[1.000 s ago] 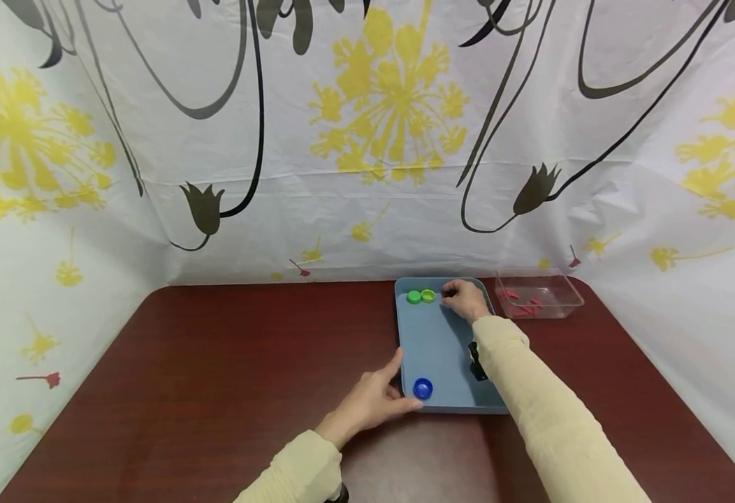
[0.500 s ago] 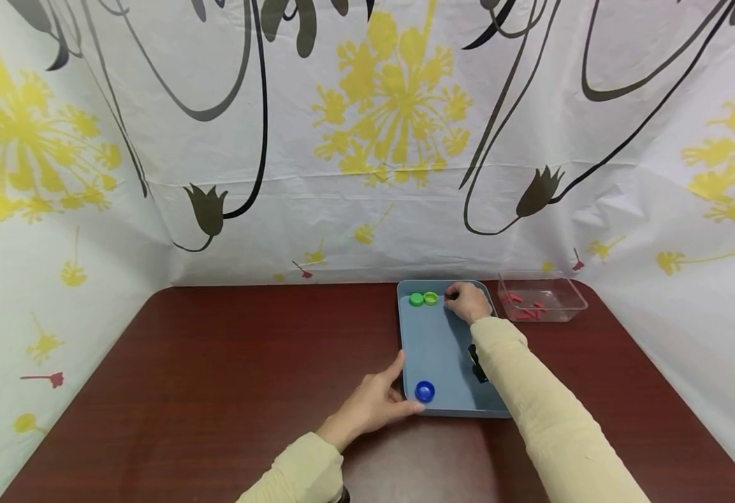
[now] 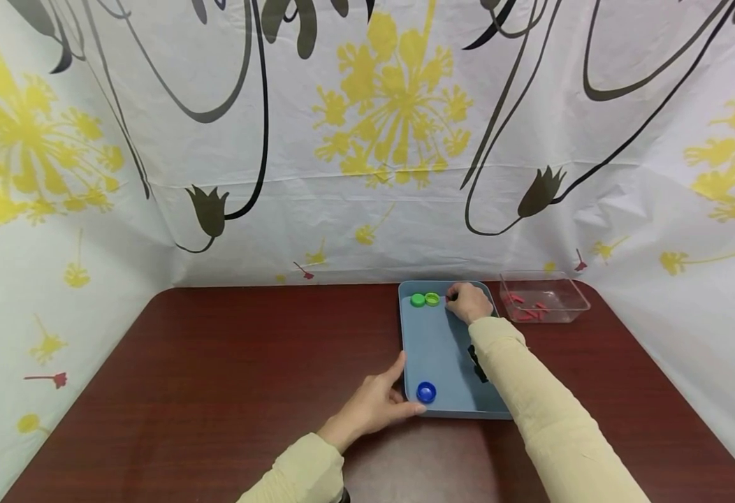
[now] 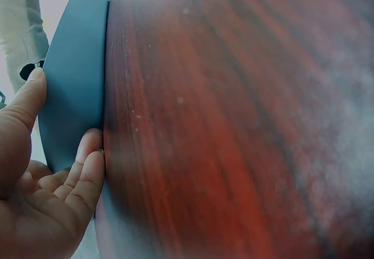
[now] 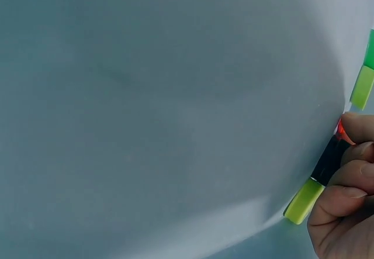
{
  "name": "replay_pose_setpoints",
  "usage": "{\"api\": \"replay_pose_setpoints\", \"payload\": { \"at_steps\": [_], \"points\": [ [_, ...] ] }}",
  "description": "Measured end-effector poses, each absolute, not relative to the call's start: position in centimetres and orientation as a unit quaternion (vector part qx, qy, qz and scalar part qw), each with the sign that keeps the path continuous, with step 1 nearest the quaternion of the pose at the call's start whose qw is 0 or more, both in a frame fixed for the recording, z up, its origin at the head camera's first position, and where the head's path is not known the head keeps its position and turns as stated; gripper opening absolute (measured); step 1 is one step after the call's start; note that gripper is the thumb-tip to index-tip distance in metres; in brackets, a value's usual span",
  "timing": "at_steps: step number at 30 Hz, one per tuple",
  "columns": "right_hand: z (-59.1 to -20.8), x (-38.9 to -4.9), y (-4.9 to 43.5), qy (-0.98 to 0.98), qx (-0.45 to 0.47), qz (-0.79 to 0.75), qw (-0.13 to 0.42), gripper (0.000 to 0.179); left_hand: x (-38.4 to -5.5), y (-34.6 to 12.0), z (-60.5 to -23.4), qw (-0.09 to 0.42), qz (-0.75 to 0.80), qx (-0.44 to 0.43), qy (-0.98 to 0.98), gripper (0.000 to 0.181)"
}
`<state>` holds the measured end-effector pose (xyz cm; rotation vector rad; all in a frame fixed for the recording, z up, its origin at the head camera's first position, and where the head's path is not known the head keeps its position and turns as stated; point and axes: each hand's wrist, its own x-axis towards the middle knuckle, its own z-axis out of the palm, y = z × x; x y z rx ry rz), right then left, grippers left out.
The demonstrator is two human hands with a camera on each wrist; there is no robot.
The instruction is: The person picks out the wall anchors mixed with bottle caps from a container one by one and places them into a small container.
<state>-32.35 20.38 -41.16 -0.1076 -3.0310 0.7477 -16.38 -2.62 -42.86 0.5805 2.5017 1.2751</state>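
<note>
A blue-grey tray (image 3: 433, 349) lies on the table. My left hand (image 3: 374, 405) grips its near left corner, thumb along the near side and fingers against the left side. At the far end, my right hand (image 3: 470, 302) pinches a small red piece (image 5: 343, 131) between thumb and fingertips. Right beside it in the right wrist view are a black cap (image 5: 328, 161) and a lime cap (image 5: 304, 201), partly covered by the fingers. Left of this hand, a green cap (image 3: 418, 300) and another lime cap (image 3: 432, 299) sit side by side. A blue cap (image 3: 426, 392) lies near the held corner.
To the right of the tray stands a clear plastic box (image 3: 571, 309) with several red pieces (image 3: 525, 315) inside. The dark red wooden table (image 3: 248, 363) extends to the left. A white patterned cloth (image 3: 342, 230) hangs behind the table.
Both hands keep their places on the tray. The right fingers have shifted slightly, and a bit of red now shows at their tips. The whole head view has drifted a little.
</note>
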Motion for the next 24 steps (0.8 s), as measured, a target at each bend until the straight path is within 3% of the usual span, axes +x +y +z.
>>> {"api": "replay_pose_setpoints", "payload": {
  "at_steps": [11,24],
  "points": [
    [-41.25,-32.72,20.71,-0.975,-0.005,0.221,0.017,0.004,-16.50,-2.55,-42.95,0.142,0.441,0.199,0.864,0.094],
    [-41.25,-32.11,20.68,-0.975,0.023,0.219,-0.001,0.009,-16.47,-2.60,-42.92,0.139,0.437,0.208,0.864,0.094]
  ]
}}
